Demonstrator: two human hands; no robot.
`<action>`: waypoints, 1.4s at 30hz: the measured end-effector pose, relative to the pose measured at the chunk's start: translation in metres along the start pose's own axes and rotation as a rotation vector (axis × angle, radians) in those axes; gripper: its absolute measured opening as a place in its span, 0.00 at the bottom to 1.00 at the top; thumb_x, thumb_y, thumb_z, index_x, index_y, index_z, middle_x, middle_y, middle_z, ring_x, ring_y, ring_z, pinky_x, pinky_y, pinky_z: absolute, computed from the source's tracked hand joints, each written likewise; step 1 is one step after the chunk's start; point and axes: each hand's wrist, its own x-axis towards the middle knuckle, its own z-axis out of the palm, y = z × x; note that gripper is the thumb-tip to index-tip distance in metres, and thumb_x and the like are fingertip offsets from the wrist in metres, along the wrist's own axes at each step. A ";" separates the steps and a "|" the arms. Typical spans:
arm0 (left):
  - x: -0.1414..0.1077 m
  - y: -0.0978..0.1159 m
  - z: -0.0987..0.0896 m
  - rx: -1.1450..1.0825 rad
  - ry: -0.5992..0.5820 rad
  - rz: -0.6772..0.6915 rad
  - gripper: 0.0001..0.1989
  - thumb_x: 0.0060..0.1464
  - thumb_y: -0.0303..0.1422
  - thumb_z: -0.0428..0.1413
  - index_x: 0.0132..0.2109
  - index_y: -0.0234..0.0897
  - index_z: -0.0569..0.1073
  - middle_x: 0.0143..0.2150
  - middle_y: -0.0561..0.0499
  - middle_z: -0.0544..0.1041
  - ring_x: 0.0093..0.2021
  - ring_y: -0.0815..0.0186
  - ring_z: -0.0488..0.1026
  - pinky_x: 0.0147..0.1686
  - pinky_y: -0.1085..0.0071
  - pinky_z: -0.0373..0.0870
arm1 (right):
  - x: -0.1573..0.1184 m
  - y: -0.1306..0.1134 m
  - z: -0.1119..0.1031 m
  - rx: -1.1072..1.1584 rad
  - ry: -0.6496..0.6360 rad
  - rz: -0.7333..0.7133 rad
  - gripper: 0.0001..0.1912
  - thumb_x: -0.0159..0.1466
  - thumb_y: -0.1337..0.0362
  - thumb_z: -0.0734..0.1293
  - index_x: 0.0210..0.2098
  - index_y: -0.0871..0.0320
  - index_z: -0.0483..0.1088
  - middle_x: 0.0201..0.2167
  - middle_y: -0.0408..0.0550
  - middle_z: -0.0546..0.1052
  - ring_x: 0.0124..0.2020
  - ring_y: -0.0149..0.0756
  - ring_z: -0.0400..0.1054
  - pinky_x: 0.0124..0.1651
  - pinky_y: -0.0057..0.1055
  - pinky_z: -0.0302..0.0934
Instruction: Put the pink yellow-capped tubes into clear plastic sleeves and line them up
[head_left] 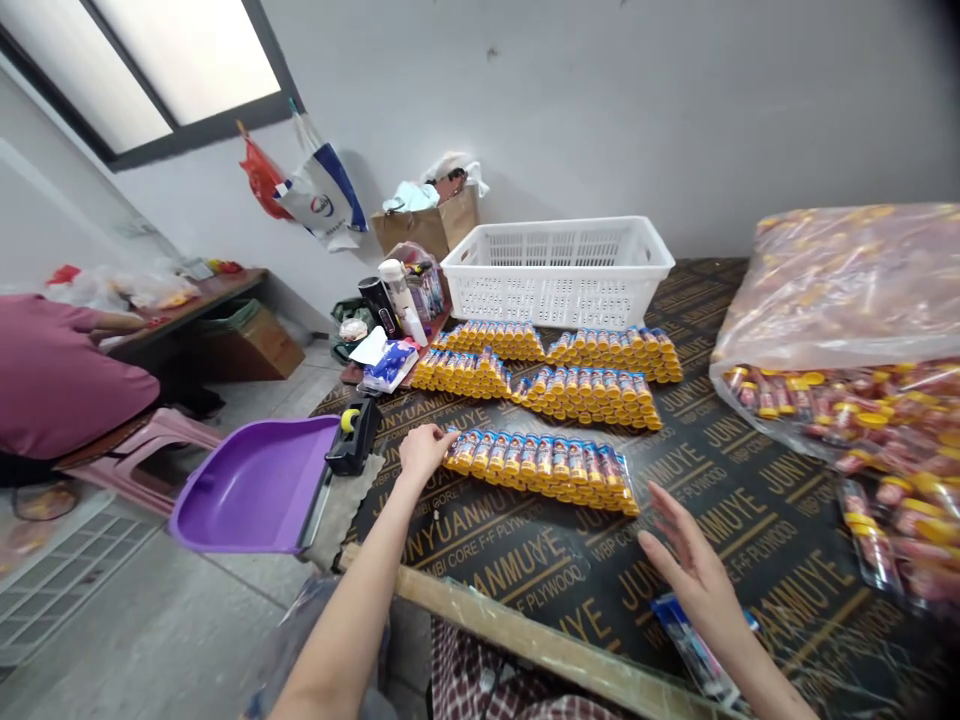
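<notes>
In the head view, a clear-wrapped pack of small yellow-capped tubes lies on the dark printed plywood table in front of me. My left hand is at its left end, thumb and fingertips pinched together on the wrap's edge. Just off the right end hovers my right hand, fingers apart and holding nothing. Partly hidden beneath my right forearm are flat blue-and-clear plastic packets. Behind the pack, more tube packs lie in two rows.
A white basket stands at the back. On the right, a big clear bag spills loose tubes. To the left are a tape dispenser, a purple dustpan, tissues and bottles. A person sits far left.
</notes>
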 end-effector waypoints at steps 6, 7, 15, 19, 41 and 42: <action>0.000 -0.019 0.005 -0.179 0.092 0.116 0.25 0.57 0.48 0.42 0.37 0.35 0.76 0.37 0.41 0.78 0.42 0.57 0.73 0.42 0.65 0.64 | 0.019 0.006 0.007 0.077 0.071 0.117 0.33 0.59 0.47 0.62 0.61 0.46 0.52 0.64 0.43 0.54 0.64 0.45 0.48 0.64 0.45 0.44; 0.000 -0.023 0.007 -0.211 0.077 0.136 0.25 0.58 0.47 0.40 0.40 0.35 0.76 0.40 0.42 0.77 0.44 0.58 0.72 0.44 0.66 0.64 | 0.022 0.008 0.009 0.096 0.075 0.125 0.34 0.59 0.47 0.61 0.62 0.46 0.51 0.64 0.43 0.53 0.64 0.45 0.47 0.64 0.45 0.43; -0.021 -0.035 0.021 -0.460 -0.082 0.262 0.27 0.60 0.45 0.37 0.51 0.34 0.71 0.53 0.45 0.73 0.54 0.63 0.68 0.55 0.67 0.60 | 0.038 0.024 0.027 0.154 0.096 0.146 0.33 0.61 0.47 0.59 0.63 0.48 0.48 0.66 0.44 0.50 0.66 0.41 0.44 0.65 0.43 0.39; -0.029 -0.037 0.013 -0.505 -0.152 0.285 0.27 0.58 0.47 0.40 0.54 0.34 0.68 0.55 0.44 0.70 0.56 0.60 0.65 0.57 0.62 0.57 | 0.037 0.029 0.029 0.115 0.028 0.045 0.44 0.53 0.54 0.68 0.64 0.52 0.44 0.64 0.51 0.53 0.64 0.44 0.48 0.64 0.45 0.43; -0.052 -0.027 0.053 -0.317 0.074 0.387 0.44 0.36 0.37 0.63 0.60 0.37 0.53 0.58 0.41 0.61 0.59 0.53 0.58 0.58 0.56 0.56 | 0.041 0.021 0.074 -0.285 0.341 -0.051 0.49 0.50 0.61 0.69 0.65 0.58 0.41 0.62 0.56 0.56 0.61 0.48 0.52 0.61 0.44 0.47; -0.050 -0.028 0.054 -0.318 0.080 0.388 0.43 0.36 0.37 0.63 0.59 0.37 0.54 0.57 0.41 0.61 0.59 0.53 0.59 0.58 0.56 0.57 | 0.042 0.020 0.076 -0.283 0.339 -0.048 0.49 0.50 0.61 0.68 0.65 0.58 0.40 0.62 0.56 0.57 0.61 0.48 0.52 0.60 0.44 0.48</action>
